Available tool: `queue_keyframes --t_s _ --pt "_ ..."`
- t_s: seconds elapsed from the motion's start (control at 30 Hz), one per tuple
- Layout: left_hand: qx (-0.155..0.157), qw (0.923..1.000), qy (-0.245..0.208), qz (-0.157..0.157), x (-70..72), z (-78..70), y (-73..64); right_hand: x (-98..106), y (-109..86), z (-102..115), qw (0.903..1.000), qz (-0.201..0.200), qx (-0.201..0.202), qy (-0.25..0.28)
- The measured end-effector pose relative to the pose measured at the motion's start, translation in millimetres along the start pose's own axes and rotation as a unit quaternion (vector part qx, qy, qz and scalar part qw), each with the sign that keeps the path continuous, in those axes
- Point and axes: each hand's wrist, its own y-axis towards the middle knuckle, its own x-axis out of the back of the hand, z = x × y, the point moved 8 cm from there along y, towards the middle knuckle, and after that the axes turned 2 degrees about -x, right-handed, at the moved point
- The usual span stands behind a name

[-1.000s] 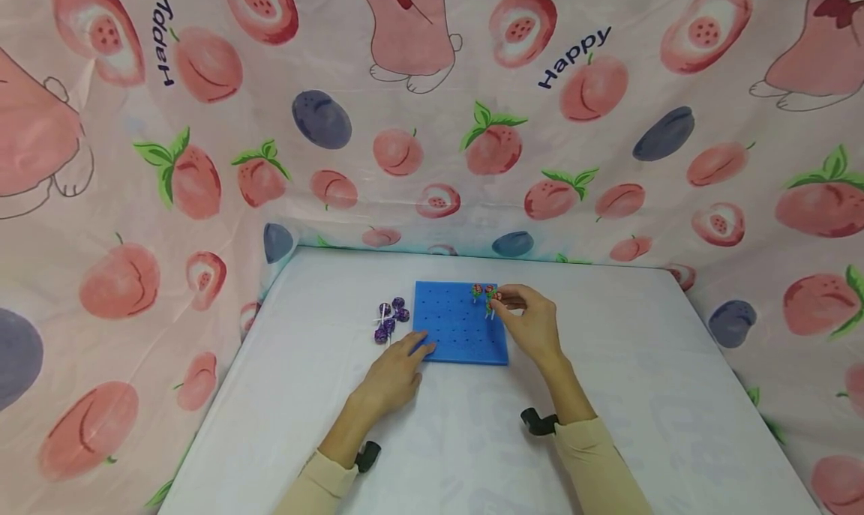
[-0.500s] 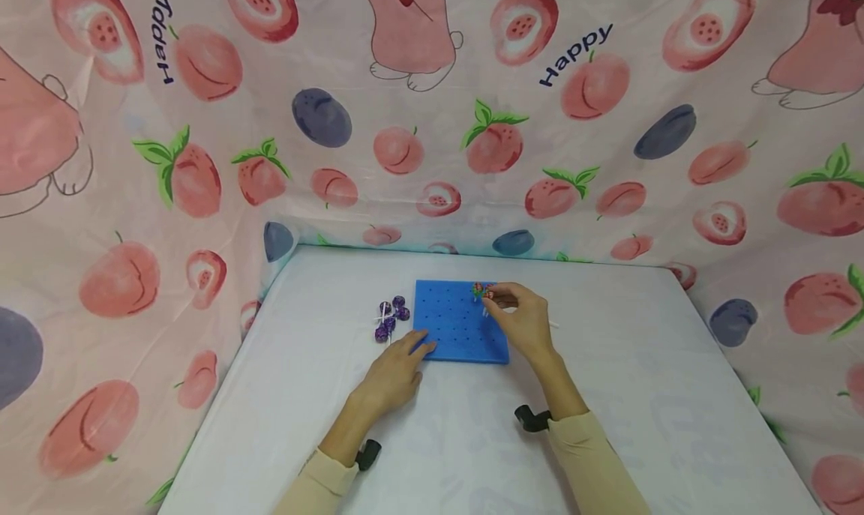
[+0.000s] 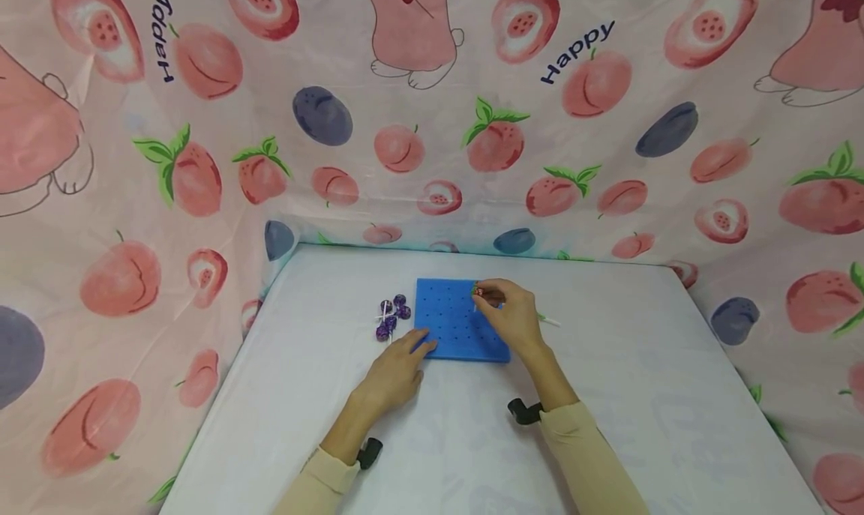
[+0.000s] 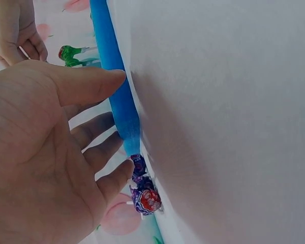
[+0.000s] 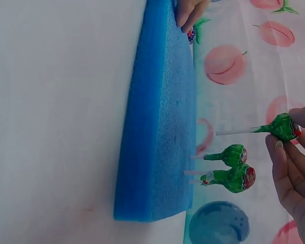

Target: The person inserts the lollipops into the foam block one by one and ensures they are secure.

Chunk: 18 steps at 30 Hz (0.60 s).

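Note:
My right hand (image 3: 513, 320) pinches a green-wrapped lollipop (image 5: 283, 127) by its head, over the back right part of a blue foam board (image 3: 448, 327) dotted with small holes. In the right wrist view its white stick points at the board's top face, clear of it. Green lollipops (image 5: 239, 178) stand close together in the board, sticks down; the head view mostly hides them behind my fingers. My left hand (image 3: 391, 372) rests its fingertips on the board's near left corner, fingers fairly straight.
Several purple-wrapped lollipops (image 3: 388, 324) lie in a loose pile left of the board on the white table (image 3: 270, 425). Right of my right hand, a white stick (image 3: 552, 321) with a bit of green lies on the table. A fruit-print curtain (image 3: 378, 125) encloses the table's back and sides.
My right hand has moved left across the back of the board with the lollipop. The white stick on the table has come into view behind it. My left hand stays put.

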Motion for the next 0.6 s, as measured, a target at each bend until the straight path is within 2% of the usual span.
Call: queue_keyframes --t_s 0.6 --pt "0.0 1.0 0.001 0.005 -0.1 1.6 -0.6 -13 2.8 -9 0.9991 -0.007 -0.011 -0.04"
